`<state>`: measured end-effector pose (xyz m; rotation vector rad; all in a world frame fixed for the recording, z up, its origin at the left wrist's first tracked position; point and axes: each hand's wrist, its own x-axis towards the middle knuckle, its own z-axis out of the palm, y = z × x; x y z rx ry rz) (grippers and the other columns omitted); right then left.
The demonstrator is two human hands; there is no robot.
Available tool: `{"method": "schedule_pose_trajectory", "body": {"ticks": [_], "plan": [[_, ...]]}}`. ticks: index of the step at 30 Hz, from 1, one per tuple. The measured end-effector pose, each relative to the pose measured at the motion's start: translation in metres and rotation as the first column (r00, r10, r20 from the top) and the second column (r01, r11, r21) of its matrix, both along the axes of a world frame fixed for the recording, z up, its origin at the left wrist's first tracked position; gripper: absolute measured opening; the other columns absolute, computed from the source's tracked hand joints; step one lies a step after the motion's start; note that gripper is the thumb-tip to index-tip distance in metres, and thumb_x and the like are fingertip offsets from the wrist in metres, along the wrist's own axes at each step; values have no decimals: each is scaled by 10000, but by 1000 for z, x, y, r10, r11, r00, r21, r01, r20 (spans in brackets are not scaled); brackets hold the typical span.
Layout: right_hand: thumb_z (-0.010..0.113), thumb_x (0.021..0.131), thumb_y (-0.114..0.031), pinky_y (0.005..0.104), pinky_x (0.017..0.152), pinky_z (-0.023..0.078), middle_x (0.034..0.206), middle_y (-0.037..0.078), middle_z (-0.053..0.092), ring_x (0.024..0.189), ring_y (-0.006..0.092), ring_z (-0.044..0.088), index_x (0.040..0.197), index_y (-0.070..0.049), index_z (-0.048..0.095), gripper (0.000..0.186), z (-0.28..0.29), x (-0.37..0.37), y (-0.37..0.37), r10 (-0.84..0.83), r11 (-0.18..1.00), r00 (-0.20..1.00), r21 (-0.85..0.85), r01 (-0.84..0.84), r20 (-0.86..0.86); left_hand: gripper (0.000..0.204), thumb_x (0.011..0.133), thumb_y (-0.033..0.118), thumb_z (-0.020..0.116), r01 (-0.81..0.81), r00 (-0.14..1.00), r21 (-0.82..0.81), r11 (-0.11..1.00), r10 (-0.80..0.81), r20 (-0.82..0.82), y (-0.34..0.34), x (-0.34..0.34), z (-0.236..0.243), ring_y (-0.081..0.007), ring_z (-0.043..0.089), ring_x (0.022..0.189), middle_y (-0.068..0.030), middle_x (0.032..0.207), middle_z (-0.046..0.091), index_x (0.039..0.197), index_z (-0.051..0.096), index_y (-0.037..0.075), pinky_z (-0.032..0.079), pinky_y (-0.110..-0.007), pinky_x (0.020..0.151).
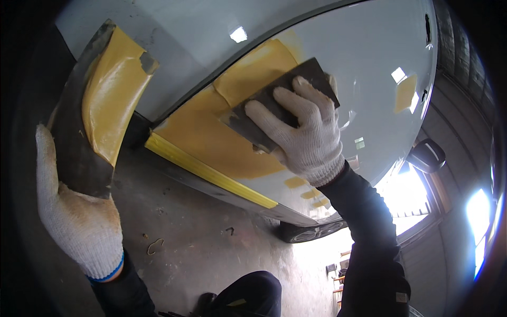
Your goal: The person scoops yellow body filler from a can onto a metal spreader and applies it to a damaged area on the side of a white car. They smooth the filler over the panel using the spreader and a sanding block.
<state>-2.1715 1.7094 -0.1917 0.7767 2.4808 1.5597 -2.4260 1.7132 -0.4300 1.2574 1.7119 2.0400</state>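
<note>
While our left hand [79, 227] held up the board [71, 142], its thumb along the left edge and its other fingers hidden behind, our right hand [314, 132] had its fingers clamped on the spreader [282, 113]. At least 3 of them lay fanned across its back; we could not tell where the right thumb pressed. The spreader lay over the right side of the yellow patch [203, 132] on the panel [364, 47], but its working edge was hidden from us. A thick mass of putty [113, 100] sat on the board, well apart from the panel.

We judged the step in hand to be spreading and levelling the patch. Doing it well, we thought, called for even pressure from those fanned fingers, so that neither of the spreader's 2 corners dug in, and for 1 long, steady stroke rather than many short dabs. A ridge showed between the patch's brighter upper part and its lower part, and it seemed to want a light, low-angled pass. The patch ran close to the dark seam [182, 99], where putty could lodge, and down to the yellow tape [211, 171], whose edge asked for care. The board, steeply tilted, was better gripped firmly and clear of the wet patch.
</note>
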Motion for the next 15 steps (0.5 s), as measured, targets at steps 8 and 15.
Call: {"method": "schedule_pose_trajectory", "body": {"ticks": [8,15], "plan": [[897,573,-426,548,1087,379,1237,37,513,1243,303,460,1221,-329,695,686,-8,41,-49,-222,971,975,-97,218,-30,613,916,-45,647,46,999,100,994,-47,7,0,-3,-6,-338,471,1438,-206,1520,514,1505,485,12,376,-485,1214],[919,533,-418,537,1078,393,1255,35,500,1247,309,454,1232,-317,691,742,-16,89,-89,-328,939,944,-118,322,-41,606,908,-69,640,69,998,80,994,-68,-7,-6,3,0,-326,497,1415,-211,1509,522,1492,498,2,377,-446,1215]]}}
